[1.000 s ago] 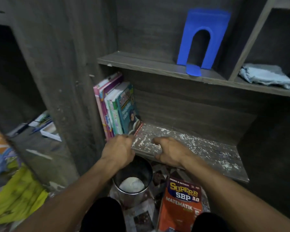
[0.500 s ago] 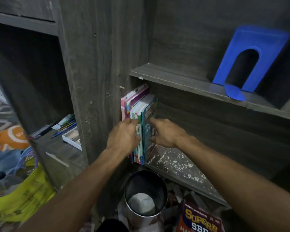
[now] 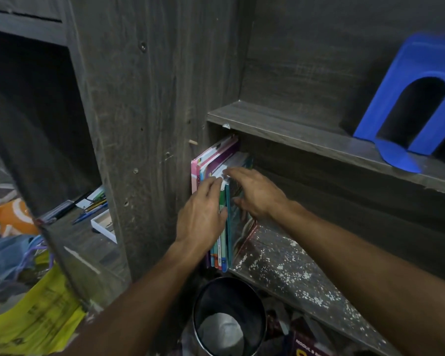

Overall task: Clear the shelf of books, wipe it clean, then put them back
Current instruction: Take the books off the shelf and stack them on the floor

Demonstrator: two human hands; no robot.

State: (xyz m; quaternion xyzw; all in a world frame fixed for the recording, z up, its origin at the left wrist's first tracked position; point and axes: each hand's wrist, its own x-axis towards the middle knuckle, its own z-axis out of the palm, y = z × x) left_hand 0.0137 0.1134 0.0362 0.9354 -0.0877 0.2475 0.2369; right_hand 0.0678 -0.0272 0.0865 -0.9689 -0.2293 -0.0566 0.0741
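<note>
I'm watching 2 hands at the row of books (image 3: 217, 160), which stands upright at the left end of the lower shelf (image 3: 280, 268), pressed against the upright panel (image 3: 152, 124). The left hand (image 3: 203, 214) lies against the spines on the front of the row with its fingers fairly straight, pressing rather than gripping. The right hand (image 3: 260, 194) comes in from the row's right side. Its fingers (image 3: 229, 173) hook over the top edge of the outermost books and its thumb sits on the outer cover, so I read it as grasping those books. To the right of the row the shelf board is bare and speckled with white flecks. I take that as unwiped, though it may be worn finish. Below the row stands a metal bin (image 3: 194, 312), and to the bin's right 1 book (image 3: 308, 348) lies on the floor. Above and right of the row, a blue bookend (image 3: 401, 62) rests on the upper shelf (image 3: 293, 129). My judgement is that clearing is the step in hand. The next move calls for tipping the gripped books away from the panel, with the left hand steadying the rest so they do not topple, then lifting them clear of the shelf lip.
</note>
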